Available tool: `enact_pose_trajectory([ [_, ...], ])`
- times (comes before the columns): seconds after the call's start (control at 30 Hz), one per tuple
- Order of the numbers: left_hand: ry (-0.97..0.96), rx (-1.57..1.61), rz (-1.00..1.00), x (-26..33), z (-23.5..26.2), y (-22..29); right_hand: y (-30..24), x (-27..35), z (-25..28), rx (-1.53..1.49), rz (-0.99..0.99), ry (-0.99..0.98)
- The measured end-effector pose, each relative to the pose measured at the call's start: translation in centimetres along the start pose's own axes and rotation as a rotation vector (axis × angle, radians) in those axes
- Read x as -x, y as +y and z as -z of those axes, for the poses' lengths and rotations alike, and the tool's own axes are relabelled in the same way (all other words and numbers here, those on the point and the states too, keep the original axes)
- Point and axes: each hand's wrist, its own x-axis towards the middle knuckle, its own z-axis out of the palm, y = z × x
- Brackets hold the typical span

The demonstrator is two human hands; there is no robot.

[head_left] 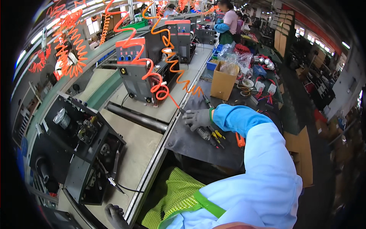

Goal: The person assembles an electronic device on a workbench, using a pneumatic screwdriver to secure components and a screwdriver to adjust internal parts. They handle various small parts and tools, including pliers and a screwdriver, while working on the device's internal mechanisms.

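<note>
My right hand (198, 119), in a grey glove, reaches over the dark bench mat (181, 139). Its fingers curl over a grey air screwdriver (206, 134), whose red coiled hose (162, 91) runs in at the fingertips; the palm hides part of the tool. Beside it lie yellow-handled pliers (218, 134). At the lower edge my left hand (115, 215), gloved too, is partly cut off, with loosely bent fingers apart and nothing visible in them. Near it stands an opened black machine housing (82, 152) with exposed parts and a cable lead (116, 186).
Grey machines (137, 78) stand along the conveyor (131, 129). Another driver (207, 100) hangs on an orange coiled hose (167, 42). A cardboard box (223, 82), bagged parts and an orange tool (240, 140) occupy the right bench. A co-worker (228, 23) stands farther off.
</note>
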Motion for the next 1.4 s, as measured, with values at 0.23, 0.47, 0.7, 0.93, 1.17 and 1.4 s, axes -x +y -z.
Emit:
enact_pose_trajectory([
  [0.23, -0.211, 0.168, -0.136, -3.4, -2.0, -1.9, 1.8, -1.3, 15.4, 0.045, -0.202, 0.491],
  [0.47, -0.511, 0.923, 0.035, -6.1, -7.5, 0.2, -11.2, -10.4, 18.6, -0.997, -0.309, 0.182],
  [0.7, -0.276, 1.055, 0.211, -3.5, -3.5, -3.5, -20.3, -15.0, 13.3, -1.273, -0.283, 0.072],
  [0.93, 0.026, 0.649, 0.092, -1.5, 1.5, -9.9, -27.1, -18.9, 9.8, -1.492, -0.277, -0.125],
  [1.17, -0.195, -0.280, -0.214, -3.7, 5.0, -10.4, -30.8, -20.7, 6.8, -2.333, -0.398, -0.581],
  [1.4, 0.212, -0.923, -0.656, -9.9, 4.0, -8.6, -28.9, -18.5, 6.2, -2.420, -0.585, -0.498],
])
